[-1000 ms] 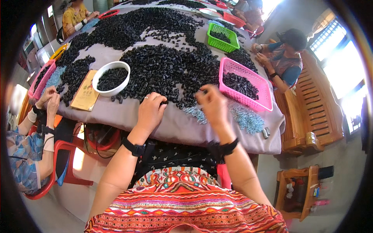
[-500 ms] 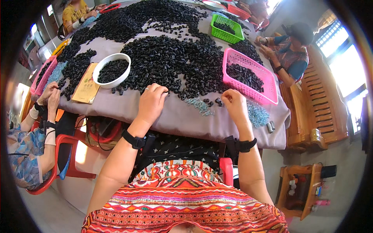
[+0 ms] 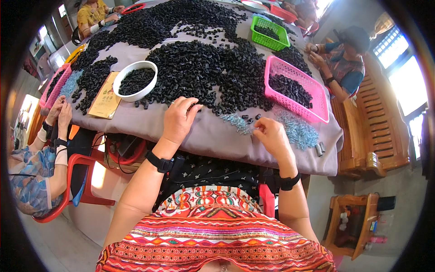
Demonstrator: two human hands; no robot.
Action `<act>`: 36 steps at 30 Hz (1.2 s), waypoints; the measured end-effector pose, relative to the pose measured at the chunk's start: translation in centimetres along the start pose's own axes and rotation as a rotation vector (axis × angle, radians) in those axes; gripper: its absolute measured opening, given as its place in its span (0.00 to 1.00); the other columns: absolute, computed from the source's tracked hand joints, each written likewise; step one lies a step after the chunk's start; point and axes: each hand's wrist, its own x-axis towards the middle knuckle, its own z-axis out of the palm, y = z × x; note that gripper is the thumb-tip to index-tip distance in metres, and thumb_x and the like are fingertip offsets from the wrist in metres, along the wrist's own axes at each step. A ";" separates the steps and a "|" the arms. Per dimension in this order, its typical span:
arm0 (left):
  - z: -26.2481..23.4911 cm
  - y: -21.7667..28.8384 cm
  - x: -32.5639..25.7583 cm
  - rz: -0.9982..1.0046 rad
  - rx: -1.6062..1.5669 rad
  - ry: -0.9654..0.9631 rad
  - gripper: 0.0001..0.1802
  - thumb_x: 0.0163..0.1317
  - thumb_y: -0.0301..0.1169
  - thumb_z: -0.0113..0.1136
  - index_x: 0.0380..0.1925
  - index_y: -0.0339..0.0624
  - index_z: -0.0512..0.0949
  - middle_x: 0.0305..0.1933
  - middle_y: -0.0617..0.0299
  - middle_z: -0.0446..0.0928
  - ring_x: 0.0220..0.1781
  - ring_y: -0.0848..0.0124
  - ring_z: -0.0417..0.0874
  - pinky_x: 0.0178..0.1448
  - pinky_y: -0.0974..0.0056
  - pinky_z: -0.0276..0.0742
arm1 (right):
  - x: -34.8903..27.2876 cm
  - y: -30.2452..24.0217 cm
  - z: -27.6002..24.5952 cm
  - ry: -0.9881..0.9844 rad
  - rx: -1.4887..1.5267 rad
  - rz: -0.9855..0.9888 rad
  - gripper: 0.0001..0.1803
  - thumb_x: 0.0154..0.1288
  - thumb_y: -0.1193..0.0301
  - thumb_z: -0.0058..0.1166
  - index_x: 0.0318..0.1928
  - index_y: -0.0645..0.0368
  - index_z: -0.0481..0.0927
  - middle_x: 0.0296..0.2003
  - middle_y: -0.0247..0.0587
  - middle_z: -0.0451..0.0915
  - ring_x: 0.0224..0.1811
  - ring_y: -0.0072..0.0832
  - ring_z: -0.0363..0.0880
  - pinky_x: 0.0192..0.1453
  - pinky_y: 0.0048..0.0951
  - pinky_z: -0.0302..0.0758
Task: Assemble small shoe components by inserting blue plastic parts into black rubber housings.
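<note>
My left hand is at the near edge of a heap of small black plastic pieces, thumb and fingers pinched around one black piece, mostly hidden. To its right, my right hand reaches down with its fingertips closed at a small pile of see-through bluish plastic pieces. Whether a piece sits between those fingertips is too small to tell. Several loose black pieces lie just beyond that hand. Beside it spreads a larger pile of bluish pieces.
A pink basket of black pieces stands right of my hands, a white bowl left, beside a yellow booklet. Farther off is a green basket. Co-workers sit around the cloth-covered table. Two grey cylinders lie near the right corner.
My right hand has moved left and nearer to me, from beside the loose black pieces to the small bluish pile. The left hand stays pinched at the heap's edge. The whole view has shifted slightly.
</note>
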 end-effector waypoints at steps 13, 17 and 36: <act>0.0 -0.2 -1.2 0.003 -0.150 0.022 0.10 0.65 0.25 0.57 0.46 0.41 0.78 0.41 0.53 0.81 0.40 0.54 0.84 0.42 0.58 0.80 | 0.2 1.1 2.4 0.008 -0.215 -0.008 0.04 0.56 0.76 0.52 0.31 0.63 0.76 0.31 0.56 0.79 0.38 0.55 0.78 0.44 0.50 0.74; -0.4 0.3 -2.9 -0.124 -0.289 -0.068 0.11 0.66 0.24 0.54 0.48 0.41 0.78 0.41 0.53 0.81 0.39 0.55 0.84 0.42 0.59 0.79 | 0.1 0.4 2.4 0.087 -0.245 -0.003 0.04 0.54 0.76 0.52 0.32 0.63 0.76 0.32 0.53 0.78 0.37 0.55 0.78 0.43 0.49 0.74; -0.9 3.9 -4.3 -0.380 -0.612 -0.546 0.12 0.68 0.29 0.59 0.47 0.35 0.79 0.36 0.60 0.82 0.33 0.78 0.79 0.38 0.69 0.77 | 0.2 -8.5 4.5 -0.073 0.386 -0.122 0.04 0.55 0.79 0.57 0.33 0.65 0.79 0.30 0.42 0.77 0.28 0.27 0.78 0.34 0.27 0.74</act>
